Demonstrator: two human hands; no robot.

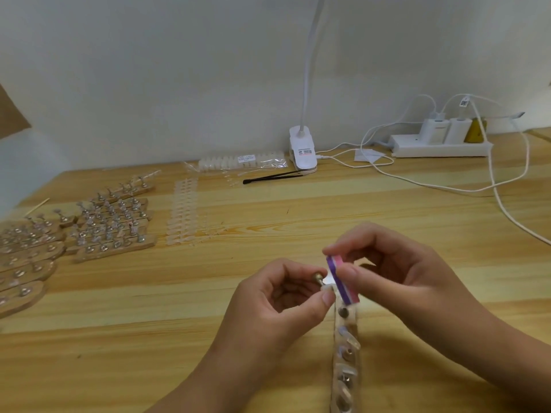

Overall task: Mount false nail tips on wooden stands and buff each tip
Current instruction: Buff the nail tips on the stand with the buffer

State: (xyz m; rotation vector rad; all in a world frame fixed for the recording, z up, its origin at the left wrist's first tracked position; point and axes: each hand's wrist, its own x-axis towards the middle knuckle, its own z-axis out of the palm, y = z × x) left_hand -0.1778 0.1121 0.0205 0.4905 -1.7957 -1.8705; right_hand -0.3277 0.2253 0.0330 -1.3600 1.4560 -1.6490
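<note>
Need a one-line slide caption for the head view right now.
Left hand steadies a metal holder while the right hand rubs a pink-purple buffer block on its nail tip.

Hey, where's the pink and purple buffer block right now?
In the head view it is low and right of centre, pinched in the right hand: the buffer block is pressed against the nail tip held by the left hand.

Wooden table (268, 338): nail stands (113, 225), lamp clip (301, 152), power strip (441, 147).
</note>
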